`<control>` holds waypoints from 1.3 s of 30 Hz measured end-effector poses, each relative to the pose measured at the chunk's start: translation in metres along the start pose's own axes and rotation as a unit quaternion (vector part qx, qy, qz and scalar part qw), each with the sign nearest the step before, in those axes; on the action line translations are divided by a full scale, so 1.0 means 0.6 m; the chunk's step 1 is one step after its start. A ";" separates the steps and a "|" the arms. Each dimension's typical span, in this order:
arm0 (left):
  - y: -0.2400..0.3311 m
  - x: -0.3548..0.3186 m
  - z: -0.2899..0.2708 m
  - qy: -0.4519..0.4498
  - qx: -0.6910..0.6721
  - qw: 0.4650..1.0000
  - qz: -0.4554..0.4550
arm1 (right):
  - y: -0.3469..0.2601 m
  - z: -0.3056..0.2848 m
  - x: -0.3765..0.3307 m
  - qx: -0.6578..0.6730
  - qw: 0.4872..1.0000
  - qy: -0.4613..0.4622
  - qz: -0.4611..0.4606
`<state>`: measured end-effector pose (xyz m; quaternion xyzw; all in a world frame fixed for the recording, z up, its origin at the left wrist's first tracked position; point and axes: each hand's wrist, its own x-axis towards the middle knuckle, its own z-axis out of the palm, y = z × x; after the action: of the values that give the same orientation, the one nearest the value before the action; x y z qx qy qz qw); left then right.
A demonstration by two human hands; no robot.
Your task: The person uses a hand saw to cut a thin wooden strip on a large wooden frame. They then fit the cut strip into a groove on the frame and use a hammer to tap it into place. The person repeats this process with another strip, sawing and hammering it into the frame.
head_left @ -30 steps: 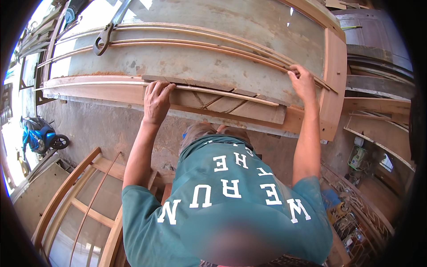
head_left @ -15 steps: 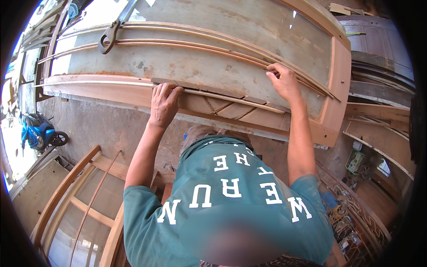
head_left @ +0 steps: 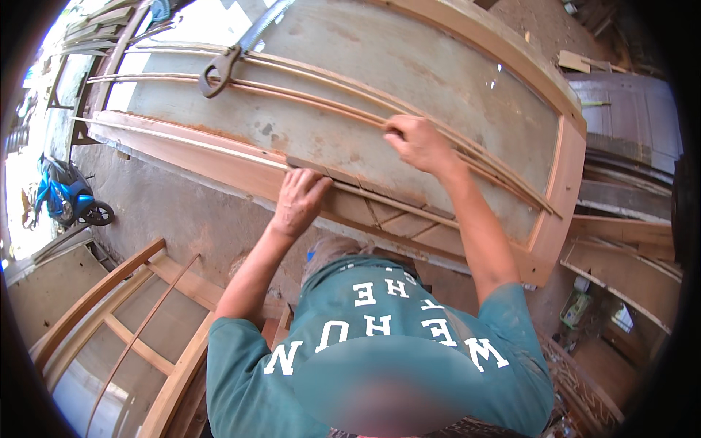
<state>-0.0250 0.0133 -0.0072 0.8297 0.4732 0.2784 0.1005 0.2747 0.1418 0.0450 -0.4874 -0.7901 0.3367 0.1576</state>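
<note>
Nearest to me is the wearer's dark green short-sleeved T-shirt (head_left: 387,317). Ahead of it I see the left hand (head_left: 298,203), its fingers pressed together and closed over a thin, pale, straight-edged wooden strip (head_left: 391,202). The strip lies along a brown wooden block with slanted cuts (head_left: 394,221), on the near side of a large pinkish-wood frame with a grey panel (head_left: 558,226). Its long axis runs crosswise, slanting from far left to near right: one end points past the frame's left end, the other stops near the right forearm. The block's length follows the same line.

Farther in, the right hand (head_left: 420,142) is over the panel, fingers curled, at a set of long, slender tan wooden strips (head_left: 314,104); I cannot tell whether it pinches one. These slant likewise, nearly parallel with the held piece. Beyond, across their left part, lies a dark-handled steel handsaw (head_left: 232,57), blade pointing away and rightward.
</note>
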 end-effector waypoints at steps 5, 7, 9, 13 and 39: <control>0.000 0.003 -0.009 0.025 -0.023 0.999 0.004 | -0.139 0.134 0.258 -0.011 0.981 -0.002 -0.192; -0.008 -0.001 0.000 0.019 -0.037 0.999 0.009 | -0.201 0.178 0.359 -0.052 0.974 0.021 -0.218; -0.002 -0.002 -0.013 0.009 -0.019 1.000 0.008 | -0.258 0.239 0.432 -0.079 0.970 0.037 -0.225; -0.004 -0.019 -0.005 -0.013 -0.001 1.000 0.010 | -0.321 0.347 0.530 -0.184 0.965 0.036 -0.182; -0.020 0.015 -0.009 -0.069 0.002 0.995 0.074 | -0.225 -0.124 0.021 0.141 0.909 0.345 -0.187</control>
<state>-0.0334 0.0269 -0.0044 0.8798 0.4032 0.2261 0.1108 0.2219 0.1407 0.1905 -0.3889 -0.7073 0.2196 0.5480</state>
